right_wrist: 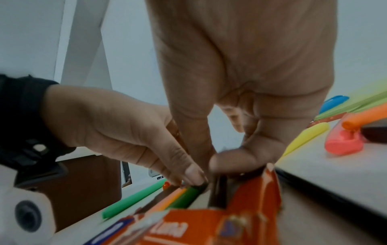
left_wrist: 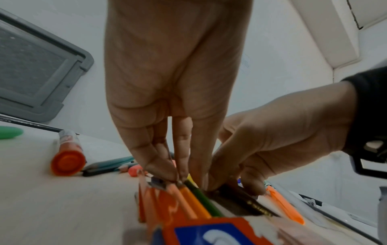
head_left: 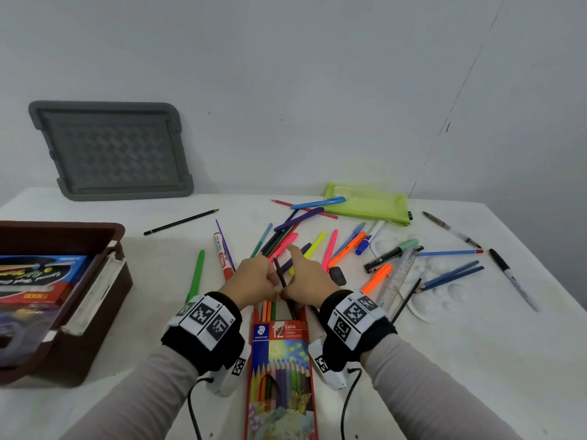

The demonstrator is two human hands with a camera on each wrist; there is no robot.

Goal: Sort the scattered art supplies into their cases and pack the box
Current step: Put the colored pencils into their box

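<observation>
box: a red cardboard coloured-pencil box (head_left: 281,360) lay at 6 o'clock, its mouth toward 12.
pencil: a dark brown wooden pencil (head_left: 279,271) stood tilted, its lower end in that mouth.
right hand (head_left: 306,281): pinched the pencil, forefinger free.
left hand (head_left: 254,277): fingertips on the packed pencil ends; pinching or pressing, cannot tell.
handling: likely light, stiff, brittle-tipped; best held mid-shaft.

Bare room: plain white wall (head_left: 286,74) behind a white table (head_left: 460,360).
</observation>
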